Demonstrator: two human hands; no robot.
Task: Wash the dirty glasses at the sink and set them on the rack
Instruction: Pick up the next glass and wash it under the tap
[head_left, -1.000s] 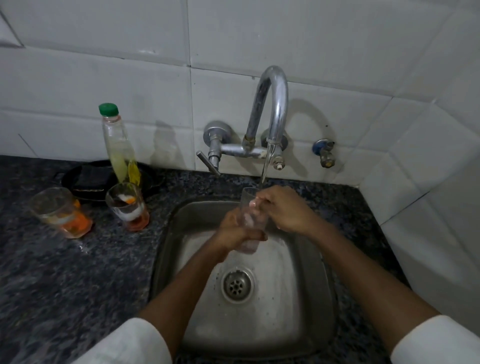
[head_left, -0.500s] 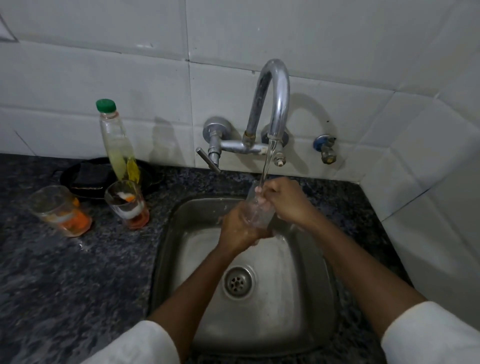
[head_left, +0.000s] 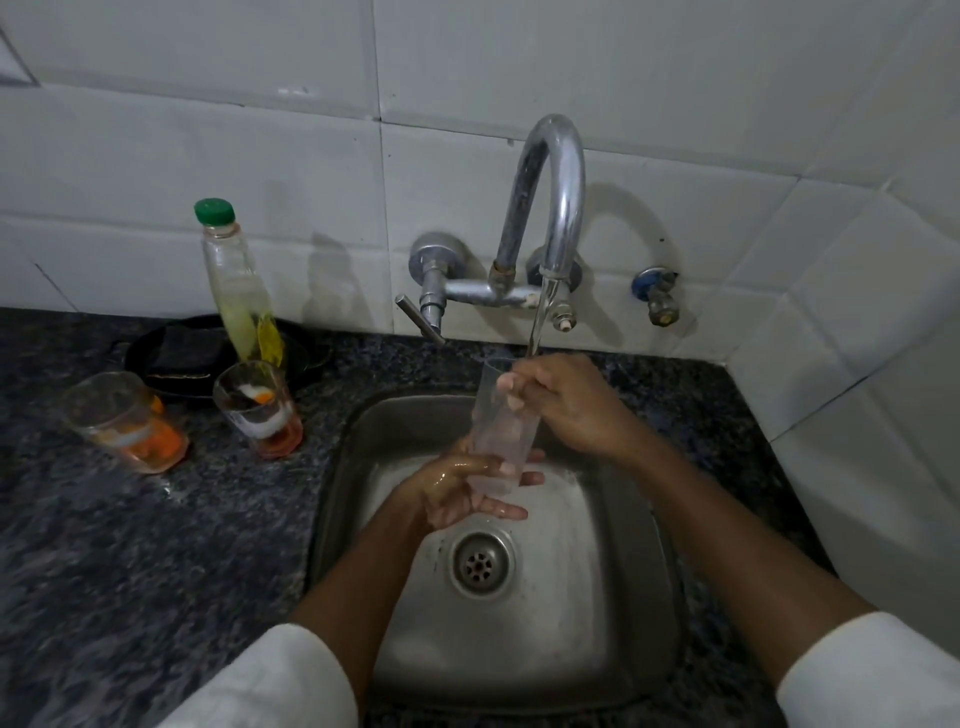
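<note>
The clear glass (head_left: 501, 441) is standing nearly upright over the sink (head_left: 631, 525), under the running tap (head_left: 553, 208). The left hand (head_left: 462, 493) is cupping its base, fingers (head_left: 501, 512) spread beneath it. The right hand (head_left: 566, 402) is gripping the rim, fingers curled over it. Wet glass is probably slippery and fragile, so holding it around the wall seems safest.

Green-capped bottle (head_left: 236, 280) beside black dish (head_left: 156, 345).

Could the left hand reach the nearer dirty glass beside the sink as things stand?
Probably yes, once freed: the left hand now cradles the clear glass under the tap; the residue-streaked dirty glass stands unobstructed on the dark granite counter.
</note>
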